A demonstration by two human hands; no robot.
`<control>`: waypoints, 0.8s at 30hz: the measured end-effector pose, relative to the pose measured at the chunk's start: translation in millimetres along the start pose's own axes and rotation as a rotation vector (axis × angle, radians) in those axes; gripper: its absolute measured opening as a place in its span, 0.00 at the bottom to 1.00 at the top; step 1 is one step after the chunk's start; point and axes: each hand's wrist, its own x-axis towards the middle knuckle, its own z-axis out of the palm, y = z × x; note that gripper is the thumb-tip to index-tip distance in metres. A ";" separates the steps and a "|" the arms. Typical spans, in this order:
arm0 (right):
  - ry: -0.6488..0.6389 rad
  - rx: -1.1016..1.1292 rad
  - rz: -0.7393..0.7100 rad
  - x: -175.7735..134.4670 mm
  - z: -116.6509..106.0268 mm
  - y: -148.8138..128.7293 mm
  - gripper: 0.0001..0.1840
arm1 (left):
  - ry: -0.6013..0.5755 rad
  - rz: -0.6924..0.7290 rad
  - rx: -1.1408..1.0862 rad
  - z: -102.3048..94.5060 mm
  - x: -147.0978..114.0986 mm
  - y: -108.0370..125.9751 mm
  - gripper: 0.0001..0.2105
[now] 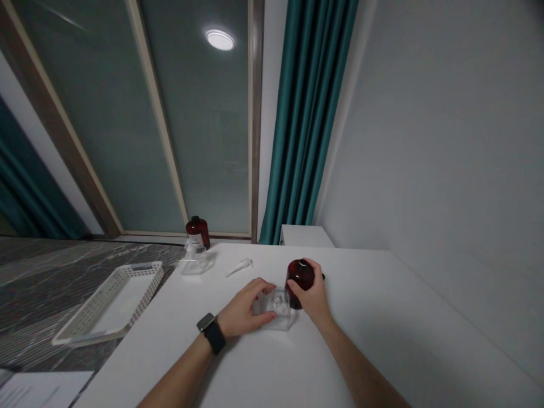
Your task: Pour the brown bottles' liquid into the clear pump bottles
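My right hand (313, 292) is wrapped round a dark brown bottle (300, 273), whose short neck shows without a cap. Just left of it, a clear square bottle (279, 306) with an uncovered round mouth stands on the table. My left hand (250, 309), wearing a black watch, grips this clear bottle between thumb and fingers. The two bottles are side by side, close together. A small black thing, perhaps a cap (323, 276), peeks out behind my right hand. Farther back on the table lies a white pump head (241, 266) with its tube.
At the white table's (365, 340) far left corner are a clear bottle with a white pump (196, 263) and a labelled brown bottle (198, 231) with a black cap. A white perforated basket (144, 300) sits lower, left of the table. A teal curtain (308, 113) hangs behind.
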 end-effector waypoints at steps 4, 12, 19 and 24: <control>0.032 -0.025 -0.055 1.0 2.8 2.7 0.31 | 0.006 -0.026 -0.003 6.8 -1.0 -5.1 0.27; 0.055 -0.066 -0.125 -2.4 -4.0 5.5 0.29 | 0.014 -0.102 -0.001 7.9 -1.0 -7.2 0.27; 0.044 -0.044 -0.140 -9.5 -10.5 6.6 0.29 | 0.136 -0.191 0.031 -2.9 -1.9 -15.9 0.22; 0.049 -0.022 -0.124 -14.2 -11.2 13.4 0.31 | 0.125 -0.192 -0.022 -4.2 -1.9 -21.4 0.24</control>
